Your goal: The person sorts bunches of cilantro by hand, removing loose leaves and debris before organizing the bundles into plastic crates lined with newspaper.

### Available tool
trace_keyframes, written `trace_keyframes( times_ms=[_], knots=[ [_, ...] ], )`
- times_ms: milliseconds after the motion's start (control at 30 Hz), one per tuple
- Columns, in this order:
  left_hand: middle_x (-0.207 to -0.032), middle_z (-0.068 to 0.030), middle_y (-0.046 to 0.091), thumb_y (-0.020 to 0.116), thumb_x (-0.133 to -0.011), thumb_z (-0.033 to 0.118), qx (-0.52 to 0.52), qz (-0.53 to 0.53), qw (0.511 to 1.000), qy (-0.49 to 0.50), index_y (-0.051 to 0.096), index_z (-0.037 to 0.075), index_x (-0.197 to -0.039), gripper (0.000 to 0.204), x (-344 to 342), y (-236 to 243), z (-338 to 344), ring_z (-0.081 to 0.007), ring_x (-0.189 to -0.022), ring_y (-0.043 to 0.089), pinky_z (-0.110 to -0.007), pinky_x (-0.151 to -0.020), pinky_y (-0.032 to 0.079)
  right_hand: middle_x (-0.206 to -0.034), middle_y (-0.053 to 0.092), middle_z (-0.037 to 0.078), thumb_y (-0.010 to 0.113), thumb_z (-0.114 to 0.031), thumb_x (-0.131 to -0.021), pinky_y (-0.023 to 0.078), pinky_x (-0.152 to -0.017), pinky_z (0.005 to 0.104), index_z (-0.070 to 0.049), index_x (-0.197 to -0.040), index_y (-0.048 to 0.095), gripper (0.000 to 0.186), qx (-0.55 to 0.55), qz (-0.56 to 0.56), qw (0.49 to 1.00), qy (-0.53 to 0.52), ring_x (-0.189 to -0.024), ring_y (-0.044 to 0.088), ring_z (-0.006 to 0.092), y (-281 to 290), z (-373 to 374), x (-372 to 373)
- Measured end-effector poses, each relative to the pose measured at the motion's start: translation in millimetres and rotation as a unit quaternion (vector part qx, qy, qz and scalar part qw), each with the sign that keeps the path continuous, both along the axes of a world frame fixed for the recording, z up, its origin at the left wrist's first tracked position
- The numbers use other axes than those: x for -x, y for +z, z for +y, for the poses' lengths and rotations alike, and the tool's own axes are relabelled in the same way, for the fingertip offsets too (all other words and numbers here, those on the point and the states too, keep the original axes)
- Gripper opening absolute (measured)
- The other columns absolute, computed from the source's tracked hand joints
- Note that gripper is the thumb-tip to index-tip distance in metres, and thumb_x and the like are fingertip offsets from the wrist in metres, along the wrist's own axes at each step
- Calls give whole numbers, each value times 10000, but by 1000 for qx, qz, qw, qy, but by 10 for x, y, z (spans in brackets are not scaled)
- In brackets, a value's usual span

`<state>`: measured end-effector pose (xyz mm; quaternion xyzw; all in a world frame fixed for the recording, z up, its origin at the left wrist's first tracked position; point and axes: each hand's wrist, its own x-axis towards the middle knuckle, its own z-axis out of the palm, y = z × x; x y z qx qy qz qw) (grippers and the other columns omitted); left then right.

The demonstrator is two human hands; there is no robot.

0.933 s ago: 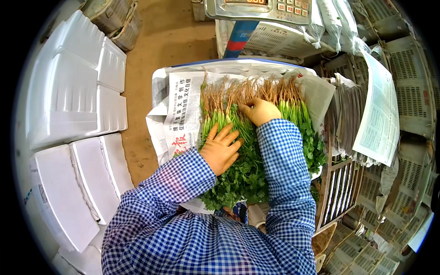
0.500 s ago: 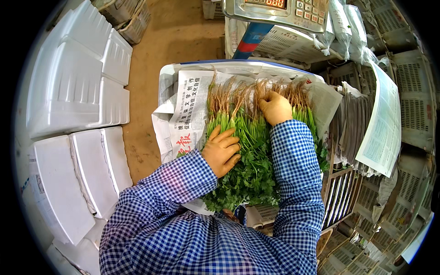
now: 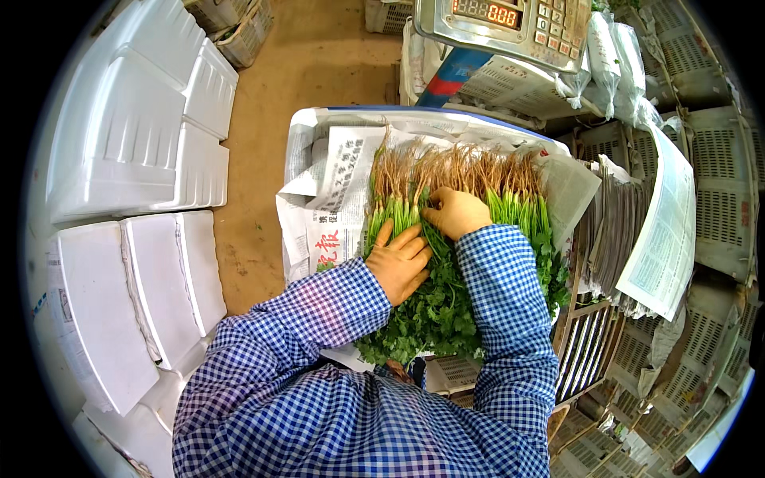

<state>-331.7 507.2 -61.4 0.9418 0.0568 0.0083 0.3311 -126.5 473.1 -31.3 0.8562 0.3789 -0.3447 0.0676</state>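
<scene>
A thick layer of coriander [image 3: 430, 315] lies on newspaper [image 3: 351, 163], its brown roots away from me and green leaves near me. The paper lines a white box with a blue rim [image 3: 446, 109]. My left hand [image 3: 400, 263] rests flat across the stems on the left side, fingers spread. Just right of it and farther up, my right hand [image 3: 456, 213] has its fingers curled in at the stems just below the roots, closed on some coriander. The undersides of both hands are hidden.
White foam boxes [image 3: 119, 135] are stacked on the left. Beyond the box stands a digital scale [image 3: 510, 28] on a blue and red post. On the right are a stack of newspapers [image 3: 610, 223], clear plastic rolls [image 3: 604, 60] and slatted crates [image 3: 713, 143].
My right hand has moved left and nearer to me, from the roots down to the stem tops beside my left hand. My left hand stays on the stems. The whole view has shifted slightly.
</scene>
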Motion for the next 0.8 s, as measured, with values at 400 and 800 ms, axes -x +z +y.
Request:
trace_keyframes(
  times_ms=[400, 800],
  knots=[
    [-1416, -149, 510, 632, -939, 289, -25, -6, 1000, 1, 551, 32, -1356, 497, 26, -70, -46, -337, -1471, 332, -697, -1199, 114, -1039, 753, 148, 668, -302, -934, 566, -858, 431, -174, -1198, 705, 296, -210, -16, 972, -103, -954, 725, 321, 2, 325, -130],
    [-1443, -155, 492, 622, -955, 288, -38, -29, 999, -8, 554, 40, -1354, 475, 12, -143, -72, -306, -1492, 313, -716, -1190, 102, -808, 741, 95, 725, -252, -939, 567, -614, 362, -104, -1010, 690, 168, -392, -102, 897, -179, -652, 706, 233, -309, 250, -208]
  ],
)
